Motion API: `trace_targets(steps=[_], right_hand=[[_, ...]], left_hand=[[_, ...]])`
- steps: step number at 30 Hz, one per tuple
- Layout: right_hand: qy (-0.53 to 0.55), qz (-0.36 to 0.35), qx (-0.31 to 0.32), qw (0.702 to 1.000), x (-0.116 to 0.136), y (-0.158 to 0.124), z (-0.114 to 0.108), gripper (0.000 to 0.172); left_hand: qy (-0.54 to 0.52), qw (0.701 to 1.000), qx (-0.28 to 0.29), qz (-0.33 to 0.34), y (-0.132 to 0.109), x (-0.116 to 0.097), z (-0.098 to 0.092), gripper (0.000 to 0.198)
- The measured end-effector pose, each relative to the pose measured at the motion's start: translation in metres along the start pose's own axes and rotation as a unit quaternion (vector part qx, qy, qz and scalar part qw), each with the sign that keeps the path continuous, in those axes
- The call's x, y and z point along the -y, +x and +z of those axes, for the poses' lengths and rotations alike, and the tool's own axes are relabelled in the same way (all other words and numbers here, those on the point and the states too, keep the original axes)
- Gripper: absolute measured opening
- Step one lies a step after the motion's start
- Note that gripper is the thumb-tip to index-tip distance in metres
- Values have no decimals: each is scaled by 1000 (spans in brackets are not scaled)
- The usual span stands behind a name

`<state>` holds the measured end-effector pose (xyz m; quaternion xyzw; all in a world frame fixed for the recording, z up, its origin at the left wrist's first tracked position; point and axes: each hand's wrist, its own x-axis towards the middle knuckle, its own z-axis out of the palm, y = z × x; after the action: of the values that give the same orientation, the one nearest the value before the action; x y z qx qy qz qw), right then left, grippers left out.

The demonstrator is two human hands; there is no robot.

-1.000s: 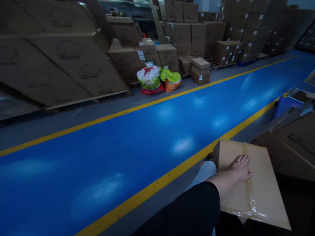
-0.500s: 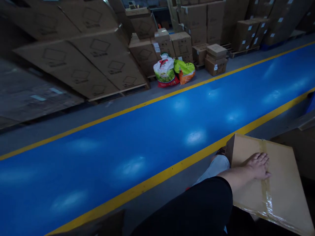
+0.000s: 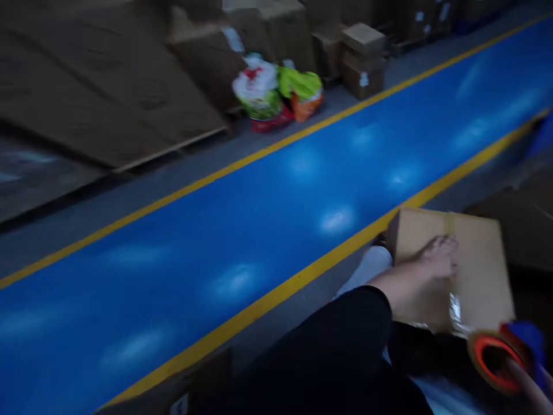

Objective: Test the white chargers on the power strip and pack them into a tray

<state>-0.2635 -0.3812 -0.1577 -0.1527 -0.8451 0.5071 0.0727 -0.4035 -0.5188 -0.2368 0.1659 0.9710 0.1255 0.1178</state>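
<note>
A brown cardboard box (image 3: 479,271) sits at the right, a strip of clear tape (image 3: 455,311) running down its top. My left hand (image 3: 441,256) lies on the top beside the tape strip, its fingers stretched out and nothing held. In the lower right corner my right hand (image 3: 533,389), blurred and partly cut off by the frame, grips a tape dispenser (image 3: 525,340) with a blue body. Its tape roll (image 3: 479,369) shows an orange-red core and sits near the box's close edge.
A blue floor lane (image 3: 259,219) with yellow border lines runs diagonally past. Across it stand stacked cartons (image 3: 142,80) on pallets, a white-green bag (image 3: 259,92), a lime-and-orange bag (image 3: 302,92) and small boxes (image 3: 363,60). More cartons (image 3: 527,213) are behind my box.
The tape dispenser has come into view at the lower right in my right hand. My left hand stays on the box. The whole view has shifted, with everything blurrier.
</note>
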Motion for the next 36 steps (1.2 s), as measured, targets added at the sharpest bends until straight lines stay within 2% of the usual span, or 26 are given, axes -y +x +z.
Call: trace_targets(steps=[1,3,5,8,12,15,19,23,25,28,33,36], right_hand=[[-23,17,-28,999,-10,-2,-20,52],[-63,44,-82,994,-27,-9,-50,68],[-62,39,-130,989,-44,-17,-58,79],[-117,20,-116,986,-67,-21,-46,76],[-182,-19,-104,978,-86,-28,-27,74],[-243,-64,-81,964,-95,-34,-18,71],[-306,-90,-60,946,-109,-42,-8,57],[-317,-91,-74,941,-118,-48,-5,55],[-321,-94,-78,939,-120,-50,-5,53],[-323,-97,-84,938,-121,-50,-4,51],[-321,-104,-86,937,-121,-51,-3,52],[-320,-109,-86,937,-120,-50,-2,51]], left_hand=[[-13,1000,0,-1,-2,0,-6,79],[-40,999,5,10,3,2,-6,80],[-59,998,5,21,15,3,7,80],[-73,997,-8,37,29,2,27,81],[-73,997,-11,33,29,2,34,82],[-77,997,-10,25,26,2,32,81],[-108,994,-6,23,25,0,27,81],[-169,985,13,16,24,2,10,80],[-210,977,30,0,19,3,-1,72],[-281,955,92,-34,4,-2,-12,50],[-407,873,259,-73,-25,-26,-9,63],[-461,833,292,-89,-28,-39,-5,57]])
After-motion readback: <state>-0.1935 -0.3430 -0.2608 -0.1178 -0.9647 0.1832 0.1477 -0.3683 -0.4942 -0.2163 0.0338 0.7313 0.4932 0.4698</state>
